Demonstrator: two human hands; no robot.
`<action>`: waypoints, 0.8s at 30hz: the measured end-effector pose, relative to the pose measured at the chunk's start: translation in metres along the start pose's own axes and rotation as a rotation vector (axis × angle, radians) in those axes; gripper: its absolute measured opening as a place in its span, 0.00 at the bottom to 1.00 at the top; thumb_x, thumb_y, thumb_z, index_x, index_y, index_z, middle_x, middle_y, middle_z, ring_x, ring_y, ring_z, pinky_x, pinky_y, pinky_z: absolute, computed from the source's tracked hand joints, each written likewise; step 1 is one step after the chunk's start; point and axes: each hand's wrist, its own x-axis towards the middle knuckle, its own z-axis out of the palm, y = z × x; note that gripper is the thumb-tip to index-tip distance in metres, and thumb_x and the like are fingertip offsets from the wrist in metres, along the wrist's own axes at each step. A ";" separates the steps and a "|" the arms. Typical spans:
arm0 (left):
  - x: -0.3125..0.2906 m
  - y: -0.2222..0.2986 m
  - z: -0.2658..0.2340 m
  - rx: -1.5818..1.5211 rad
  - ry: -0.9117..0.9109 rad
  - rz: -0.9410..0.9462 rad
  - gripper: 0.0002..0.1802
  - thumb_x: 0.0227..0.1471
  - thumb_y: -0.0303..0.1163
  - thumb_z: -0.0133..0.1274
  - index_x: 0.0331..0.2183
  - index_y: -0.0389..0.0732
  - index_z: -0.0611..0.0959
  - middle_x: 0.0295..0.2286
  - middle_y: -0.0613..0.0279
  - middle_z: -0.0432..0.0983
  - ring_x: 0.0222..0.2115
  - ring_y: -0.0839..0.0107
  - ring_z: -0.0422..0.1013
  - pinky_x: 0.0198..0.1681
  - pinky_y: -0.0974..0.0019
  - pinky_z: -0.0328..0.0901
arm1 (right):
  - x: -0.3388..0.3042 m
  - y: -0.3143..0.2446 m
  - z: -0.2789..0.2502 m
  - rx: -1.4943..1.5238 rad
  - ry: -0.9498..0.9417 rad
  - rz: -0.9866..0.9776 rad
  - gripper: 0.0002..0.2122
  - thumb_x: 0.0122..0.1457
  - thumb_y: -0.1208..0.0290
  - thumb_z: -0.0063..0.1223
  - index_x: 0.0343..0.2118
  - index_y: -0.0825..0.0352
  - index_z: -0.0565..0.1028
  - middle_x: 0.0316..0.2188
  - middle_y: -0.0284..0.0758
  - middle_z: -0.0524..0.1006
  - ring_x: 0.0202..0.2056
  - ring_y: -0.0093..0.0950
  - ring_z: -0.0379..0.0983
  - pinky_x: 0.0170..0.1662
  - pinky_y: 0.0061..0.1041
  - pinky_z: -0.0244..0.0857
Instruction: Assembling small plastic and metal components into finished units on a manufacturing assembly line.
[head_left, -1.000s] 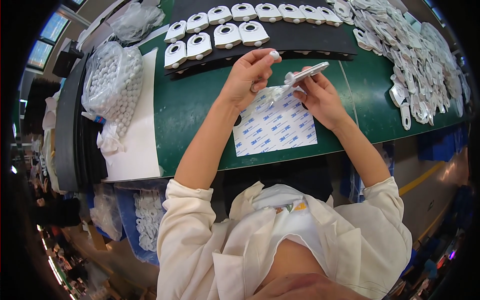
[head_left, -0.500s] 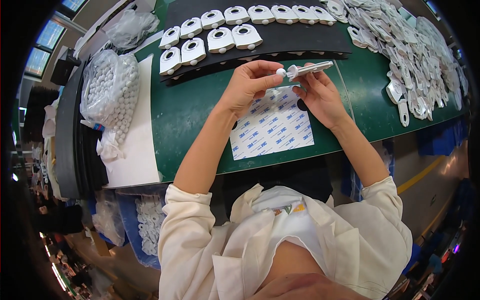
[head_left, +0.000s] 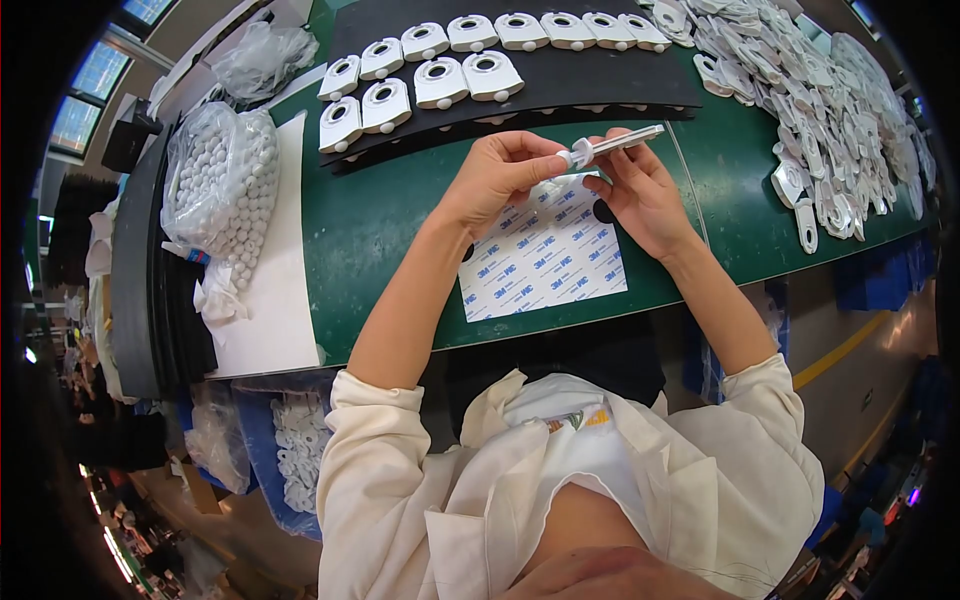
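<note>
My right hand (head_left: 640, 190) holds a flat white plastic part (head_left: 622, 143) edge-on above the green table (head_left: 390, 230). My left hand (head_left: 495, 175) pinches the left end of that part with thumb and fingertips. Beneath both hands lies a white sheet of adhesive backing paper with blue print (head_left: 545, 255). Behind my hands a black mat (head_left: 590, 85) carries two rows of white rounded parts with a hole (head_left: 440, 80).
A large heap of loose white parts (head_left: 850, 110) covers the table's right side. At the left a clear bag of small white balls (head_left: 220, 180) rests on a white board (head_left: 270, 300). A blue bin with more white parts (head_left: 300, 465) stands below the table edge.
Both hands stay together on the white part; the view has shifted slightly, and my left fingers have closed nearer on the part's left end.
</note>
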 end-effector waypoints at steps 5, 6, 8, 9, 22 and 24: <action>-0.001 0.000 0.000 -0.008 0.000 -0.013 0.10 0.38 0.30 0.63 0.27 0.39 0.80 0.19 0.69 0.71 0.15 0.86 0.60 0.15 0.83 0.50 | 0.000 0.001 0.000 0.009 -0.011 -0.008 0.11 0.60 0.68 0.41 0.45 0.59 0.68 0.45 0.32 0.69 0.47 0.24 0.64 0.48 0.26 0.60; -0.001 0.000 0.000 -0.007 0.000 -0.012 0.10 0.38 0.30 0.63 0.27 0.39 0.80 0.19 0.69 0.71 0.15 0.86 0.60 0.15 0.83 0.50 | 0.000 0.001 0.000 0.012 -0.004 -0.007 0.11 0.60 0.68 0.41 0.46 0.59 0.68 0.45 0.32 0.69 0.47 0.24 0.64 0.48 0.26 0.60; 0.000 0.000 0.000 -0.027 0.000 -0.002 0.10 0.38 0.29 0.63 0.27 0.39 0.80 0.18 0.70 0.71 0.15 0.86 0.59 0.15 0.83 0.50 | 0.001 0.001 -0.001 0.007 -0.007 -0.013 0.11 0.60 0.68 0.41 0.46 0.59 0.68 0.45 0.32 0.69 0.47 0.24 0.64 0.48 0.26 0.60; 0.000 -0.001 0.000 -0.027 -0.002 -0.001 0.10 0.38 0.29 0.63 0.27 0.39 0.80 0.18 0.70 0.71 0.15 0.86 0.59 0.15 0.83 0.50 | 0.001 0.001 -0.002 0.001 -0.008 -0.019 0.11 0.60 0.68 0.41 0.46 0.59 0.67 0.45 0.32 0.69 0.47 0.24 0.64 0.48 0.26 0.60; -0.005 0.002 0.010 0.401 0.033 0.396 0.17 0.29 0.29 0.68 0.25 0.39 0.78 0.13 0.74 0.64 0.14 0.88 0.55 0.17 0.82 0.49 | -0.002 -0.004 0.004 -0.001 -0.119 0.101 0.12 0.62 0.68 0.38 0.48 0.61 0.63 0.39 0.30 0.70 0.34 0.18 0.66 0.37 0.20 0.62; -0.007 0.002 0.011 0.484 0.052 0.479 0.18 0.28 0.29 0.68 0.26 0.39 0.77 0.13 0.74 0.63 0.14 0.88 0.54 0.18 0.82 0.49 | 0.000 -0.005 0.006 0.009 -0.170 0.075 0.13 0.61 0.68 0.39 0.49 0.61 0.61 0.37 0.30 0.70 0.30 0.17 0.65 0.34 0.19 0.61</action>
